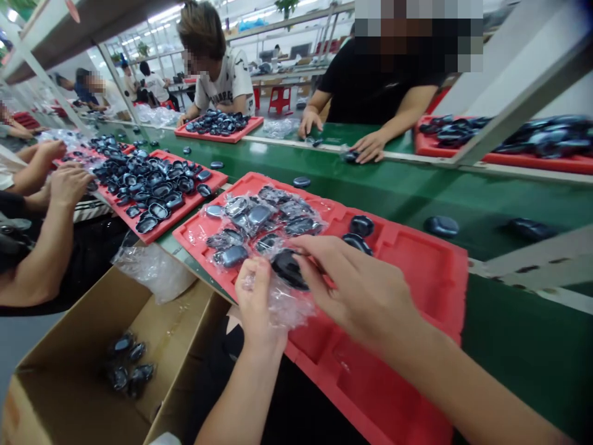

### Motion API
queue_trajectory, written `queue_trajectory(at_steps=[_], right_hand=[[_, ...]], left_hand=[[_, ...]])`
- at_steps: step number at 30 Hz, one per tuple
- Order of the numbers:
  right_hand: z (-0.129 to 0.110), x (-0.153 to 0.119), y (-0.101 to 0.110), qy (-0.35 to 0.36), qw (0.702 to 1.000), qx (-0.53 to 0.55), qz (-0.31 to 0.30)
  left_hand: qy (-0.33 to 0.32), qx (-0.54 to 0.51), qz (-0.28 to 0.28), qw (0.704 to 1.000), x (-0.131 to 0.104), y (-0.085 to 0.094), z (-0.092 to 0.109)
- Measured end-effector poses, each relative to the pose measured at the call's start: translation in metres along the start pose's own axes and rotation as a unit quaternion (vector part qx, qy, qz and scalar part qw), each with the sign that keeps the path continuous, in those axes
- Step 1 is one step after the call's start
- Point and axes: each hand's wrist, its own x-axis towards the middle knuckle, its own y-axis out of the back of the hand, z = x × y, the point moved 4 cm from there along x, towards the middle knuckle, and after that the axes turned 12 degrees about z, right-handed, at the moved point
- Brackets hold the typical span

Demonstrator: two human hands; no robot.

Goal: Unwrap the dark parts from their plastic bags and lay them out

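Over the red tray's (417, 266) near edge, the left hand (257, 296) pinches a clear bag (291, 308), the right hand (359, 287) a dark oval shell (286, 267); apparent bagging calls for an open mouth.

From my remote seat I see a bright hall, with strip lights (165, 13) along the ceiling. A plant (286, 6) hangs above a far rack (324, 13); beyond stands a stool (280, 93) (bright red). Left, pale posts (49, 77) slant beneath an overhead shelf (92, 31).
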Motion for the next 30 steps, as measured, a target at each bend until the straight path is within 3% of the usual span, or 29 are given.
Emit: queue_trajectory(at_steps=[4, 10, 13, 16, 19, 21, 23, 24, 26, 30], right_hand=[[0.013, -0.001, -0.01, -0.113, 0.987, 0.098, -0.065], [0.032, -0.005, -0.025, -0.19, 0.945, 0.256, -0.078], [0.035, -0.006, -0.027, -0.165, 0.946, 0.262, -0.095], [0.026, -0.006, -0.024, -0.048, 0.971, 0.203, -0.117], [0.016, -0.006, -0.022, 0.062, 0.982, 0.139, -0.113], [0.014, -0.004, -0.019, 0.104, 0.982, 0.111, -0.11], [0.017, -0.001, -0.013, 0.114, 0.984, 0.082, -0.109], [0.023, 0.003, -0.008, 0.096, 0.988, 0.066, -0.103], [0.039, 0.012, 0.005, 0.003, 0.998, 0.029, -0.056], [0.071, 0.02, 0.023, -0.219, 0.974, 0.023, 0.056]], left_hand=[[-0.184, 0.163, -0.029, 0.969, 0.011, 0.006, 0.017], [-0.219, 0.23, -0.114, 0.941, 0.018, 0.009, 0.024], [-0.229, 0.246, -0.122, 0.934, 0.017, 0.009, 0.025], [-0.241, 0.256, -0.144, 0.925, 0.016, 0.007, 0.027], [-0.181, 0.21, -0.117, 0.954, 0.019, 0.006, 0.023], [-0.079, 0.142, -0.075, 0.984, 0.019, 0.008, 0.014], [0.026, 0.087, -0.044, 0.995, 0.015, 0.008, 0.004], [0.057, 0.078, -0.039, 0.995, 0.011, 0.008, 0.0], [0.045, 0.108, -0.056, 0.991, 0.002, 0.005, -0.001], [-0.103, 0.237, -0.127, 0.957, -0.011, -0.004, 0.005]])
